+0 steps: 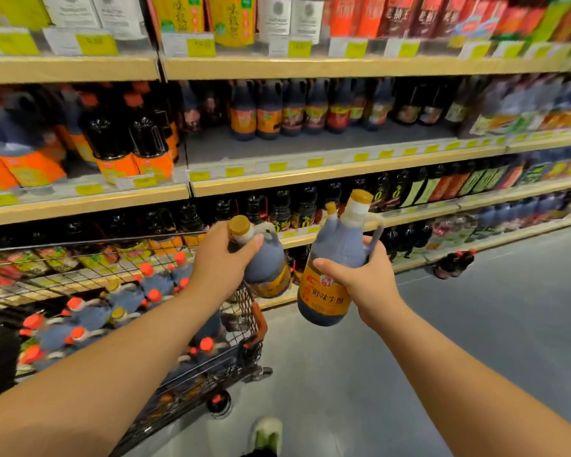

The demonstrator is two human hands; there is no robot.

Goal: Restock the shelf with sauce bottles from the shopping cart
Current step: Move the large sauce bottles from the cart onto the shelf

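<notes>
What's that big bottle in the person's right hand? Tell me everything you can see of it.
The bottle is a large jug of dark sauce, plastic by its look, with a gold cap, whitish neck and side loop handle. Bluish-grey film wraps its upper half, where a smaller gold-capped top pokes out. An orange-gold label with Chinese characters rings the lower body. It leans slightly in mid-air before the shelves, gripped only by the right hand, thumb across the front.
</notes>
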